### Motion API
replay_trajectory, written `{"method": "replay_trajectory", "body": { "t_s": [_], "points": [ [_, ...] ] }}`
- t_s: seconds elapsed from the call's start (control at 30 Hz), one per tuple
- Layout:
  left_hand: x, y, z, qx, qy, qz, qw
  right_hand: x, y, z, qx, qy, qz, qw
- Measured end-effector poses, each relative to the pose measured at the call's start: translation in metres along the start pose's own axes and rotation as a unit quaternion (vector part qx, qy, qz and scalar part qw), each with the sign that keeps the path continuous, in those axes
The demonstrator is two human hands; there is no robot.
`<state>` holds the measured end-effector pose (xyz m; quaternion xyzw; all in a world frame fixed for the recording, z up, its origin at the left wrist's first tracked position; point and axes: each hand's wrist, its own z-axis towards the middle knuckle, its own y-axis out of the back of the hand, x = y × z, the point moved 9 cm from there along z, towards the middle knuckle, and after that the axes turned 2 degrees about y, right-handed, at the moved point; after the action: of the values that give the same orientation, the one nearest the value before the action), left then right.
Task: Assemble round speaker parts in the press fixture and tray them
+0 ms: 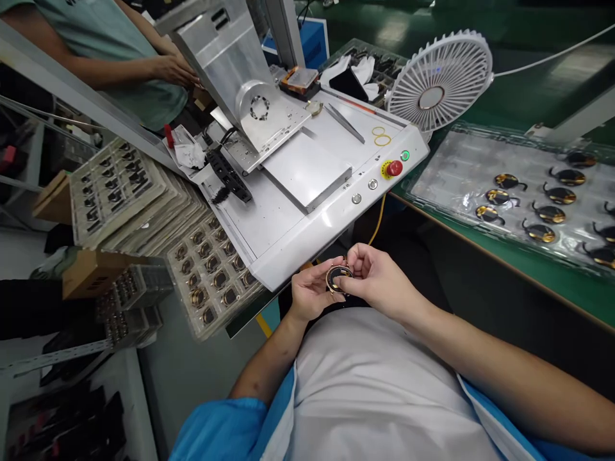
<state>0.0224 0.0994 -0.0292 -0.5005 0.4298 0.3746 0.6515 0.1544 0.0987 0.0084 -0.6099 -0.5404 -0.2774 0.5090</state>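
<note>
I watch from far away through the head camera; the left hand (310, 291) holds a round part (340, 271) with a dark face and a shiny rim, just in front of the white shirt (379, 378); the right hand (384, 282) has bent fingers and touches the face of the part, but I cannot tell if it pinches it too.

Past the hands is a white machine (327, 219); a red button (394, 168) sits on a yellow ring (385, 168), and near it are a green button (405, 155) and two silver buttons (372, 184); the little dark marks by the buttons are too small for me to read; a brown box (89, 269) on the left has dark print I cannot read either.

Tweezers (344, 123) lie on the machine, near two thin yellow loops (382, 139); to the right, a clear tray (442, 166) on the green table (523, 269) holds black discs (550, 214) with tails.
</note>
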Motion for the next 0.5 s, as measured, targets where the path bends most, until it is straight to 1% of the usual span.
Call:
{"method": "replay_trajectory", "body": {
  "t_s": [0.1,0.27,0.33,0.43,0.5],
  "points": [
    [-0.0041,-0.0022,-0.0004,0.009,-0.019,-0.004,1.0,0.0,-0.0015,0.0001,0.004,0.0,-0.008,1.0],
    [-0.0035,-0.0012,-0.0001,-0.008,0.003,-0.001,1.0,-0.002,0.0006,0.0009,0.001,0.008,-0.022,1.0],
    [-0.0051,-0.0027,0.0003,-0.007,-0.001,-0.014,1.0,-0.003,0.0006,0.0011,0.0,0.007,-0.02,1.0],
    [-0.0076,-0.0056,0.0002,-0.004,-0.014,-0.03,0.999,-0.0035,-0.0005,0.0012,-0.006,0.003,-0.001,1.0],
    [-0.0071,-0.0053,-0.0004,-0.014,-0.018,-0.031,0.999,-0.004,-0.0028,0.0019,-0.002,-0.005,0.033,0.999]
  ]
}}
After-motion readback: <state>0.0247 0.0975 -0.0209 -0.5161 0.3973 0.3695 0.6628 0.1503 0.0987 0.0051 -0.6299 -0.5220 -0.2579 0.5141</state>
